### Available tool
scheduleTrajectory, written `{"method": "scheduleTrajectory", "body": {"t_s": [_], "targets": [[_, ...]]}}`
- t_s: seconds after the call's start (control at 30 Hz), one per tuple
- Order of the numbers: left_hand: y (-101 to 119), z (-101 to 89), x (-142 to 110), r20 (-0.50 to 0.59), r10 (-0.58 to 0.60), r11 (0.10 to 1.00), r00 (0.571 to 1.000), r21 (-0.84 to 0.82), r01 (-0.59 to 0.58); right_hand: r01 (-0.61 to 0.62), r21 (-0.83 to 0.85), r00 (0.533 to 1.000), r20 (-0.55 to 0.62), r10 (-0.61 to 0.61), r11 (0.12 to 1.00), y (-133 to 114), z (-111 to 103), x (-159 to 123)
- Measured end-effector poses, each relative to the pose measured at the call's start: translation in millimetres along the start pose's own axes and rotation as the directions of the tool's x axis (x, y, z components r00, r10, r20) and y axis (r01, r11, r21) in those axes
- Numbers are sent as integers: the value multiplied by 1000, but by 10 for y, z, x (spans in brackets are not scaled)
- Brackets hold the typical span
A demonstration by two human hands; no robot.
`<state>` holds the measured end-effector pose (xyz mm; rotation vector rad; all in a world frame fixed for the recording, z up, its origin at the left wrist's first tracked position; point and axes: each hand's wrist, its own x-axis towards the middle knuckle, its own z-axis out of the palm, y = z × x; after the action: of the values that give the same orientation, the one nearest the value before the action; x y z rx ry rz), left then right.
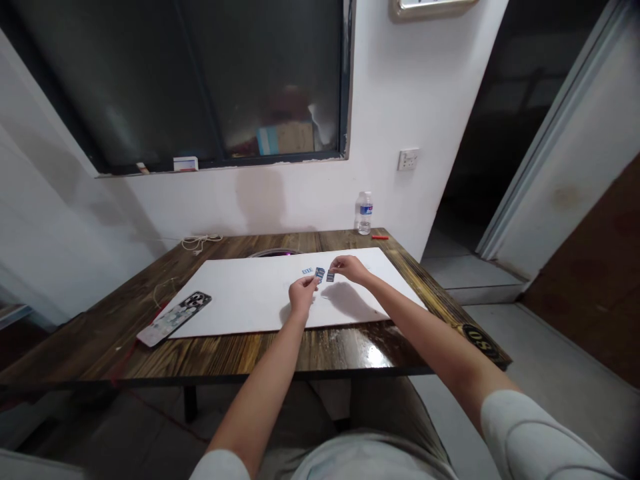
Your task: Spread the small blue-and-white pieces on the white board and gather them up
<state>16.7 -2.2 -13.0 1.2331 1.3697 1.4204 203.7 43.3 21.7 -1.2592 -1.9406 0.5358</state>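
White walls, dark window (190,87) above the back of a wood-grain desk (240,360), w/ a white board (240,297) lying across most of the top. Left hand (303,295) & right hand (350,269) meet mid-board, nearer its back edge, both w/ fingers drawn narrow. Left fingers (313,281) are at a small blue piece (320,274), right fingers (334,267) just above a 2nd blue piece (330,277); too small to tell if either is gripped. Paler blue piece (307,271) lies on the board just left of them. Phone in patterned case (174,319) sits at the board's front-left corner, on the desk. Water bottle (365,213) & red pen (380,237) at back-right corner, white cable (200,241) by back-left edge, round dark object (274,253) partly hidden behind board
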Motion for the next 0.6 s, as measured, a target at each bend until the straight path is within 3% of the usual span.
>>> {"method": "scheduleTrajectory", "body": {"t_s": [0.2, 0.4, 0.6], "targets": [[3, 0, 19, 6, -2, 1000, 1000, 9, 2, 32, 186, 999, -21, -29, 982, -109, 6, -103], [-35, 13, 55, 95, 82, 996, 992, 39, -86, 91, 233, 972, -231, -36, 968, -129, 144, -152], [-10, 15, 51, 113, 93, 996, 989, 2, -94, 134, 267, 970, -231, -72, 954, -90, 201, -208]]}}
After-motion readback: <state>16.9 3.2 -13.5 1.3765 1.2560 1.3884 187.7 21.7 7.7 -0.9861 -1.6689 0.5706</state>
